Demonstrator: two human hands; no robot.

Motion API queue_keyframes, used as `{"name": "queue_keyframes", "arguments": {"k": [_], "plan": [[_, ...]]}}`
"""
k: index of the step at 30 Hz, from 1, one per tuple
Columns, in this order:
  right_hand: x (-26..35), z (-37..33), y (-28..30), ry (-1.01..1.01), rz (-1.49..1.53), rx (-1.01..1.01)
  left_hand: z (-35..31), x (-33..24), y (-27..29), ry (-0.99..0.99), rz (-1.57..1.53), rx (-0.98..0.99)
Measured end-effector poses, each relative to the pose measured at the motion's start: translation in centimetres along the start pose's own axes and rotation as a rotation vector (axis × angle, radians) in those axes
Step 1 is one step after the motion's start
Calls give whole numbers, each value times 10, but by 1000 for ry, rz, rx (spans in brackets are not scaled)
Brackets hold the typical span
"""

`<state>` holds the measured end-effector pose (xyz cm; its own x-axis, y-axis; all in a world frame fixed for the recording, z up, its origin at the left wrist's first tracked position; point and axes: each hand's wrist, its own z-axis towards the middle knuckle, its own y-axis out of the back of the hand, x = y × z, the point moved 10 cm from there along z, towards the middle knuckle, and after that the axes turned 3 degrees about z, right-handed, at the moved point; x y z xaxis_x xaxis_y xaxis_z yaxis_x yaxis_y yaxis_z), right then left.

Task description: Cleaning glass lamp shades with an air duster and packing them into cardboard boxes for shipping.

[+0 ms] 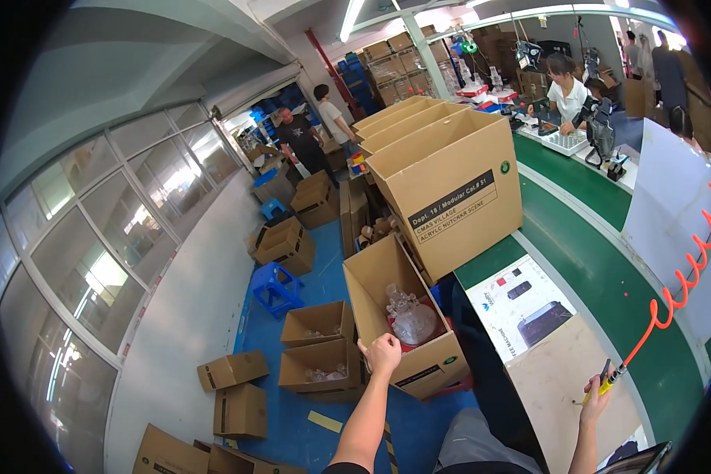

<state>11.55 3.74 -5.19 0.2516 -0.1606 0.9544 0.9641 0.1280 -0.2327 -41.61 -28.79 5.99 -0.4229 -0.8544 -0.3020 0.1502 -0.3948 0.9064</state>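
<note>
My left hand [383, 353] is closed at the near left rim of an open cardboard box [438, 359], its fingers curled over the edge. Inside that box stands a clear acrylic piece [411, 317] with a rounded body and small shapes on top, on a red base. My right hand [596, 400] is wrapped round a yellow air blow gun [606, 386], off to the right above the bench. An orange coiled hose [665, 308] runs from the gun up to the right edge.
Tall open cartons [458, 189] stand in a row on the green bench [545, 229]. Smaller boxes [316, 367] with clear pieces sit on the blue floor, near a blue stool [276, 288]. A co-worker [567, 95] sits across the bench; two people [300, 142] stand farther back.
</note>
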Motion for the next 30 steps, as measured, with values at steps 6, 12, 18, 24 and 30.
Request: {"name": "queue_keyframes", "arguments": {"k": [6, 12, 18, 24, 30], "plan": [[6, -4, -2, 6, -9, 4, -1, -2, 5, 3, -13, 9], [9, -3, -1, -8, -6, -6, -1, 0, 2, -3, 5, -2], [13, -4, -6, -16, 6, 19, 1, 0, 0, 6, 5, -5], [17, -4, -1, -23, -14, -2, 1, -3, 1, -18, -8, -29], [13, -5, -1, 21, -22, 7, 1, 1, -1, -12, -7, -18]]}}
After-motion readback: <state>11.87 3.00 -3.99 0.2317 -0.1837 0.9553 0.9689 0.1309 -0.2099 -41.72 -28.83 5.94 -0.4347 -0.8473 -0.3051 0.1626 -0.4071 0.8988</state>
